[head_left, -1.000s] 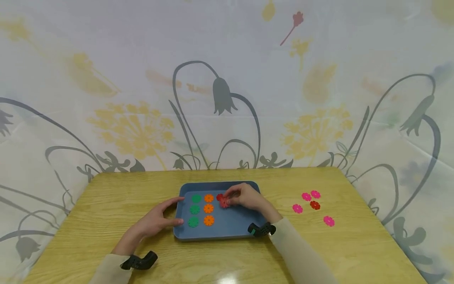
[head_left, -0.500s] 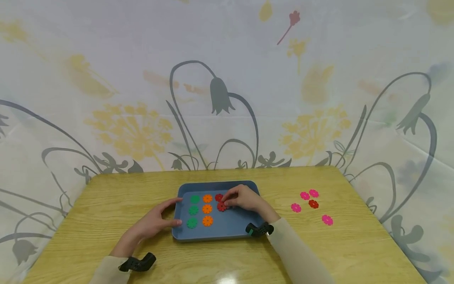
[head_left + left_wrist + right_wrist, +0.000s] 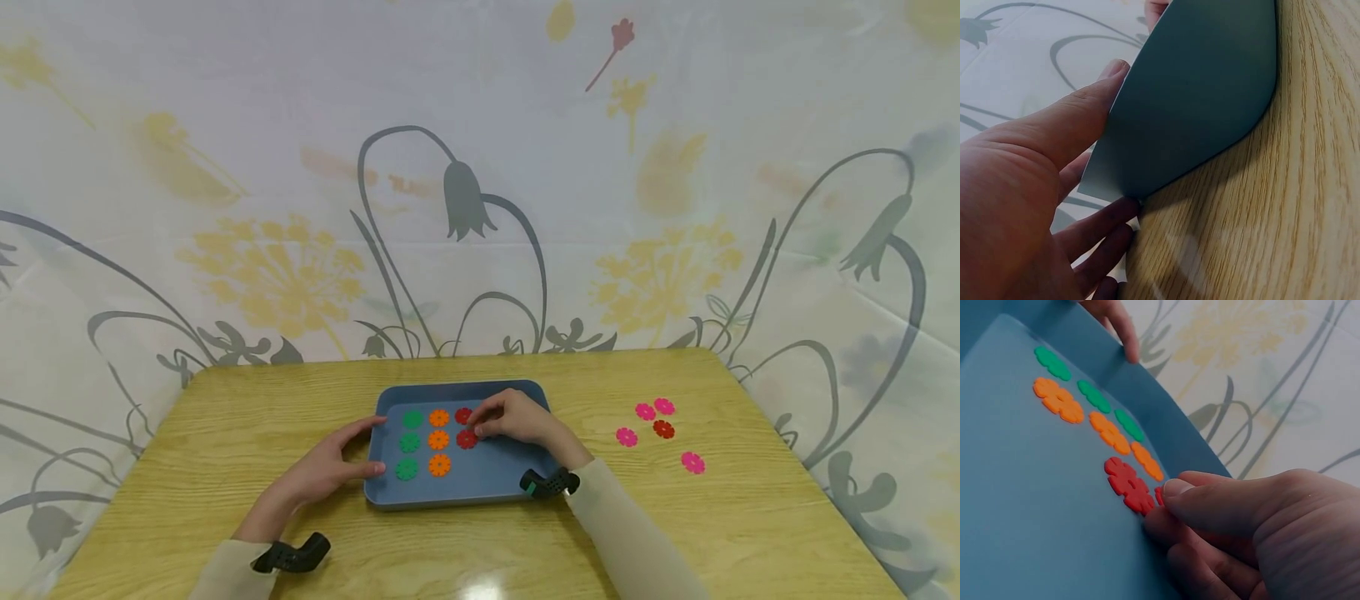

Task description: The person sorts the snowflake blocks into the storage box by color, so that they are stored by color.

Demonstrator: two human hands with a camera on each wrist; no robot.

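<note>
In the head view, a blue-grey tray (image 3: 420, 502) stands at the table's middle. My left hand (image 3: 330, 462) is at its left side, thumb and forefinger spread apart with their tips on the rim. My right hand (image 3: 517, 418) reaches over the tray's right part, its bent fingertips at the right edge of a red flower-shaped disc (image 3: 464, 439). In the right wrist view, that red disc (image 3: 1127, 485) lies flat beside the fingertips. Another red disc (image 3: 462, 415) lies just behind it. To their left are a column of orange discs (image 3: 438, 440) and a column of green discs (image 3: 408, 442).
On the table right of the tray lie several pink discs (image 3: 627, 437) and one dark red disc (image 3: 663, 429). The wooden table (image 3: 247, 417) backs onto a flower-printed wall covering (image 3: 525, 125). Black wrist devices (image 3: 292, 553) sit on both arms.
The red disc in my right fingers has come down flat onto the tray, in front of the other red one, and shifted slightly. My left hand has stayed at the tray's rim.
</note>
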